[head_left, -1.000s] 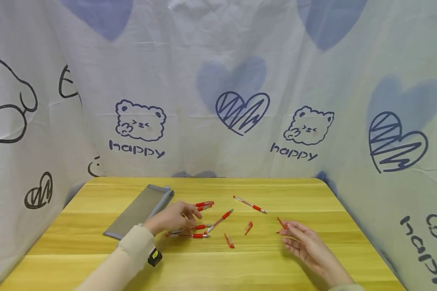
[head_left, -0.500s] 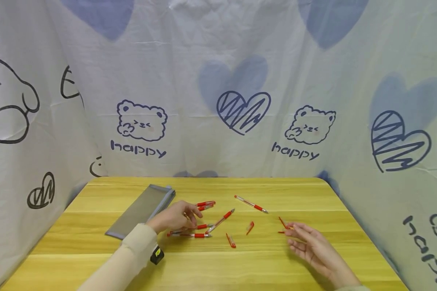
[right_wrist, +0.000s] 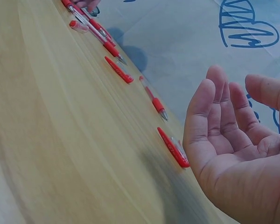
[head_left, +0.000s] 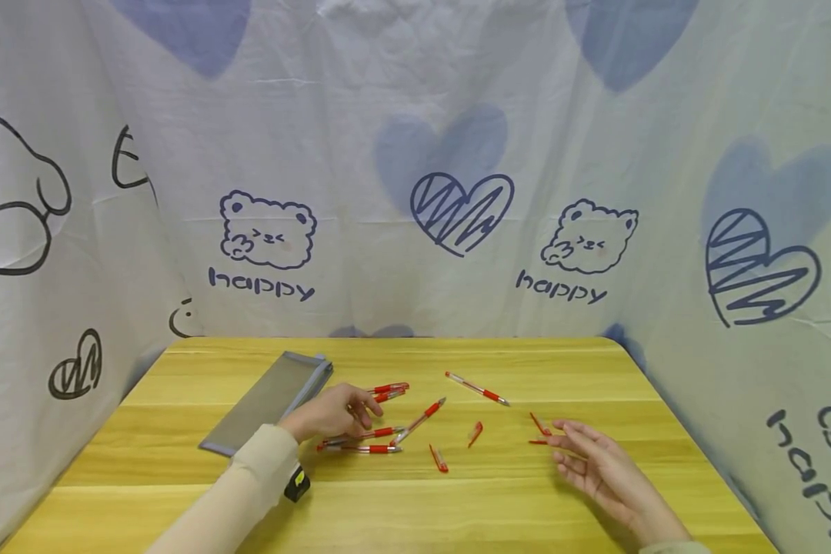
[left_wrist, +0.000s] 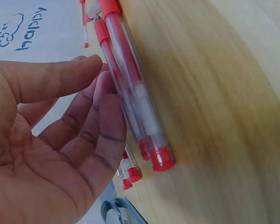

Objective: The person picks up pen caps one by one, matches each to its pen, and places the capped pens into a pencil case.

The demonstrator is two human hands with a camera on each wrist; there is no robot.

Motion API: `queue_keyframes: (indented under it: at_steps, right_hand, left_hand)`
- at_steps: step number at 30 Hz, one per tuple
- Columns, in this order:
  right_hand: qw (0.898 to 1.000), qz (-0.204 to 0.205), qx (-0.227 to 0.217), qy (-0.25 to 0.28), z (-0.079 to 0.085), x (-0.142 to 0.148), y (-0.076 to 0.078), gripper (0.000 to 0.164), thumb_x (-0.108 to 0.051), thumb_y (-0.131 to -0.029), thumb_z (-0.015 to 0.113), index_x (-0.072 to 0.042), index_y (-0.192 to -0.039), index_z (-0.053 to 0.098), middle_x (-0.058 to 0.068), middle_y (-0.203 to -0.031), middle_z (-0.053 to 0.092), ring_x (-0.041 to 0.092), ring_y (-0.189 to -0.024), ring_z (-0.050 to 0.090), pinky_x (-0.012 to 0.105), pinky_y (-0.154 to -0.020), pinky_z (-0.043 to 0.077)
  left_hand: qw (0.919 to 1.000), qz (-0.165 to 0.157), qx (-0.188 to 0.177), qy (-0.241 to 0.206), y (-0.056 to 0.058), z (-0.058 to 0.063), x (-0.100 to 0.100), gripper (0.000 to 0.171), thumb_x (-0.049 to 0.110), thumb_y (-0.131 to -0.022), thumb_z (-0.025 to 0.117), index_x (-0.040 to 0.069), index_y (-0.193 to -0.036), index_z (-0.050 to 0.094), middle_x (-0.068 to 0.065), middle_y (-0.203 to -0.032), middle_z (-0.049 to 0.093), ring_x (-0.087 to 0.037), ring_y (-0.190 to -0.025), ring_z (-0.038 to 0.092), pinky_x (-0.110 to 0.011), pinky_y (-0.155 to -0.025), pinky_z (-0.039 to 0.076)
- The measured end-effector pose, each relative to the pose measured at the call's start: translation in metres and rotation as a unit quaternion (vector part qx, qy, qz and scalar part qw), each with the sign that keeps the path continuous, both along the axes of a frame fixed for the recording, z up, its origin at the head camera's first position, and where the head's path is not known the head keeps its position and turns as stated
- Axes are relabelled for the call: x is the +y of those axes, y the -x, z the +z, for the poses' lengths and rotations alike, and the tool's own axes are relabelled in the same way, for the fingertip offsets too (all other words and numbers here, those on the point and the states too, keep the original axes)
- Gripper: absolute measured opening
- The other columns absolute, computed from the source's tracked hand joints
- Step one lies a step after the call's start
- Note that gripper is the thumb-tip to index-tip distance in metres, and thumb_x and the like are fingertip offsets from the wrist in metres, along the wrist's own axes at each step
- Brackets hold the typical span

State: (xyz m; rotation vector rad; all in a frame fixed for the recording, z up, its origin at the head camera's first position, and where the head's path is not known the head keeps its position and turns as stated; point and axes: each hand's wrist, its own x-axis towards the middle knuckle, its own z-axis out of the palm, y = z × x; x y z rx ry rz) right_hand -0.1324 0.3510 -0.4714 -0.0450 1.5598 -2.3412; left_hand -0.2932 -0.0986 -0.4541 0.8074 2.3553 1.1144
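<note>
While the left hand (head_left: 333, 412) curves loosely beside pens (head_left: 384, 449), gripping nothing | right hand (head_left: 605, 473), fingers relaxed, holds nothing beside caps (right_wrist: 171, 148) | pens well within edges of table (head_left: 471, 515), near pouch (head_left: 256, 404) | wide gap between hands.

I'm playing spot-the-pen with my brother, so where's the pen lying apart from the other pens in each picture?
Head: the lone pen is below and right of the picture's middle.
Left wrist: what seems to be the lone pen is at the top edge, left of middle, partly cut off.
Right wrist: it's near the middle, left of the right hand.
Shared landmark: the left hand, just peeking in at the right wrist view's top.
</note>
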Motion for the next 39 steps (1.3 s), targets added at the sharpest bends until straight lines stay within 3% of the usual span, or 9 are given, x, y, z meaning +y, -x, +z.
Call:
queue_keyframes:
  at_steps: [8, 17, 28, 39]
  right_hand:
    - [1.000, 0.000, 0.003, -0.002, -0.001, 0.002, 0.001, 0.034, -0.024, -0.118, 0.039, -0.030, -0.124, 0.073, -0.008, -0.119, 0.075, 0.006, -0.101, 0.073, 0.024, -0.093, 0.061]
    - [1.000, 0.010, 0.014, 0.008, -0.002, 0.004, 0.001, 0.035, -0.023, -0.119, 0.038, -0.028, -0.124, 0.072, -0.007, -0.120, 0.075, 0.006, -0.101, 0.073, 0.024, -0.093, 0.061]
    - [1.000, -0.004, 0.001, -0.001, -0.003, 0.008, 0.003, 0.035, -0.026, -0.119, 0.038, -0.029, -0.122, 0.073, -0.009, -0.117, 0.076, 0.005, -0.100, 0.072, 0.023, -0.090, 0.061]
    - [1.000, -0.012, -0.010, -0.010, -0.002, 0.009, 0.005, 0.033, -0.028, -0.118, 0.041, -0.030, -0.120, 0.074, -0.011, -0.115, 0.077, 0.004, -0.099, 0.072, 0.023, -0.090, 0.060]
  left_hand:
    - [0.9997, -0.024, 0.006, -0.004, 0.001, -0.003, -0.002, 0.042, -0.020, -0.083, 0.061, 0.001, -0.116, 0.077, -0.018, -0.097, 0.072, -0.019, -0.084, 0.063, -0.026, -0.071, 0.052]
    - [0.9973, -0.070, 0.025, -0.003, 0.003, -0.007, -0.003, 0.041, -0.021, -0.085, 0.066, 0.000, -0.119, 0.076, -0.017, -0.100, 0.071, -0.016, -0.083, 0.061, -0.020, -0.073, 0.053]
    - [0.9939, -0.082, 0.070, 0.022, 0.004, -0.011, -0.003, 0.035, -0.015, -0.087, 0.072, 0.006, -0.114, 0.079, -0.009, -0.097, 0.071, -0.013, -0.086, 0.063, -0.022, -0.076, 0.054]
    - [0.9928, -0.060, 0.091, 0.050, 0.000, -0.009, -0.002, 0.030, -0.015, -0.087, 0.072, 0.008, -0.104, 0.082, -0.003, -0.097, 0.077, -0.012, -0.082, 0.063, -0.025, -0.073, 0.056]
